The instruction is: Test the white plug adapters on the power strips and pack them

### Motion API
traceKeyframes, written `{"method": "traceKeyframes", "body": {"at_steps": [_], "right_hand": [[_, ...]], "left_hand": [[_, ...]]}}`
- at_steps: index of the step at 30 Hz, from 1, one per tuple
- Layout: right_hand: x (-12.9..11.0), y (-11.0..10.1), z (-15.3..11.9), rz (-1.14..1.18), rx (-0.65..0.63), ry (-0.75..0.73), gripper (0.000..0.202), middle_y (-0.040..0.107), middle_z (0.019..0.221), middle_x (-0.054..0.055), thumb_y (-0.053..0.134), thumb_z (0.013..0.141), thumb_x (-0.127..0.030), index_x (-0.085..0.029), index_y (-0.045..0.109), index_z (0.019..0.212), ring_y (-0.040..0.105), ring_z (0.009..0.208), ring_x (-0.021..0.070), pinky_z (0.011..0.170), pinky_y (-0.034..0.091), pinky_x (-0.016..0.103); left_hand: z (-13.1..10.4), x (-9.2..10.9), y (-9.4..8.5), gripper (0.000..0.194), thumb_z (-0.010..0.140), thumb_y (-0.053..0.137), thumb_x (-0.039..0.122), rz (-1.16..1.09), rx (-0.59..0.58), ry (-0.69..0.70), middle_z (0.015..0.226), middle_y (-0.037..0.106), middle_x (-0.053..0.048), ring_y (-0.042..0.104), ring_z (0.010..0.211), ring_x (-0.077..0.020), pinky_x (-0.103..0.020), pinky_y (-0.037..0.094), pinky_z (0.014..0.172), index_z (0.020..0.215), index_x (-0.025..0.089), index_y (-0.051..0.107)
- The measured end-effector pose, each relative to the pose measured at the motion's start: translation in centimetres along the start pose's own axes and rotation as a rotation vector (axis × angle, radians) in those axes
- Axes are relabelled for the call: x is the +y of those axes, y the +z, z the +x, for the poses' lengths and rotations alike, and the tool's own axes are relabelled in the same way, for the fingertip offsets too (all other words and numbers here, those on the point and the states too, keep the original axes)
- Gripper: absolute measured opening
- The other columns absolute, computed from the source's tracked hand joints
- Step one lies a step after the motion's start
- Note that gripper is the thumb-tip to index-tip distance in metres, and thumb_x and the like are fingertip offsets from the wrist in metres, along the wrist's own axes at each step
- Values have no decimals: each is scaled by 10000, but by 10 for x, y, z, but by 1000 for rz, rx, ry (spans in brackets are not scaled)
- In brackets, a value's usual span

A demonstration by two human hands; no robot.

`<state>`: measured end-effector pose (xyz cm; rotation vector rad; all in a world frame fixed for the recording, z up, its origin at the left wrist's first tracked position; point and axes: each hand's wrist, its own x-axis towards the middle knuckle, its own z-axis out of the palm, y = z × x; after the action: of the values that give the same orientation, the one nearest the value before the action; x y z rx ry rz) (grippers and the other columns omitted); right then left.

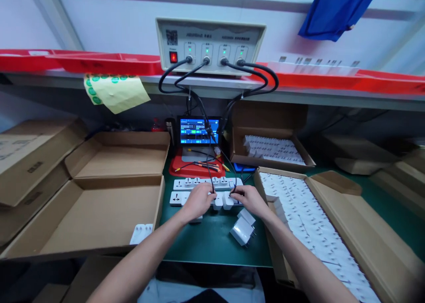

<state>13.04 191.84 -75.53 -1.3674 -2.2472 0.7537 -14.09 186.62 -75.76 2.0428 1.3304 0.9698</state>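
Observation:
My left hand (199,202) is closed in a pinch on the end of a black cable (211,179), right at a white charger (218,201) on the front power strip (175,198). Pinched in my right hand (250,199) is the end of a second black cable (235,175), at the neighbouring white charger (228,200). Whether the cable ends sit fully in the chargers is hidden by my fingers. Behind runs another white power strip (179,184) with several sockets. Loose white chargers (242,231) with metal prongs lie on the green mat near my right forearm.
To the left, an open cardboard box (99,214) holds a few white chargers (141,233). A box (318,205) packed with white chargers stands right. Behind are a lit screen (198,131), a red tray (175,166) and another charger box (272,150). A test unit (212,44) sits on the shelf.

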Motion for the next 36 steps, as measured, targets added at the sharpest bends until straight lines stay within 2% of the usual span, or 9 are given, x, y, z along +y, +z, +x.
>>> {"method": "traceKeyframes", "body": {"at_steps": [4,11,19,22,26,29,31,34,36], "right_hand": [[0,8,2,4,15,-13,308,842,911,68,645,977,-432,-209,830,874,731,885,257,772,539,317],[-4,11,-4,-110,23,-49,260,826,923,59,620,1028,-375,-235,787,886,738,889,249,788,516,307],[-6,21,-8,-274,49,-131,218,803,993,76,606,1062,-254,-231,733,887,741,974,253,863,514,323],[-7,17,-7,-322,32,-120,212,801,1002,71,613,1072,-249,-231,743,906,741,983,247,860,506,312],[-14,1,-10,-481,41,-93,189,801,1019,81,650,1088,-303,-230,768,959,740,994,258,825,492,308],[-28,-8,-16,-625,108,-73,263,799,1023,98,628,1122,-390,-229,763,962,737,963,268,779,470,318],[-42,-3,-21,-673,112,-98,302,797,1023,103,597,1140,-417,-229,755,964,740,946,264,768,466,317],[-72,25,-19,-674,-12,-172,246,807,1109,113,568,1142,-363,-230,768,1089,763,948,258,770,490,308],[-92,51,-9,-664,-110,-192,263,801,1287,132,570,1112,-284,-234,751,1296,786,948,260,774,524,315]], "left_hand": [[14,1,17,172,1036,658,215,74,-40,-38,1048,818,-92,747,1044,-278,-393,553,984,911,211,776],[21,1,16,225,1057,630,235,149,-89,-54,947,800,-82,742,989,-285,-382,534,955,895,209,784],[16,4,24,189,1083,603,212,280,-143,8,1020,789,-119,746,1042,-313,-401,533,955,980,202,760],[14,3,31,184,1098,587,208,321,-149,32,1049,786,-125,753,1051,-309,-395,542,951,1011,196,749],[16,0,36,166,1097,619,224,298,-130,25,1081,796,-108,759,1077,-288,-382,563,983,1005,199,755],[12,-8,22,114,1066,703,269,274,-119,74,1208,814,-114,753,1185,-303,-415,571,1076,1126,211,780],[2,-18,1,291,1026,781,326,260,-86,83,1350,801,-129,725,1302,-332,-461,555,1158,1298,224,757],[-18,-37,-37,614,929,888,364,281,-82,3,1529,736,-157,665,1446,-378,-510,512,1244,1487,233,668],[-32,-50,-54,725,855,926,322,313,-139,-79,1569,713,-169,653,1475,-403,-514,506,1250,1517,229,646]]}}
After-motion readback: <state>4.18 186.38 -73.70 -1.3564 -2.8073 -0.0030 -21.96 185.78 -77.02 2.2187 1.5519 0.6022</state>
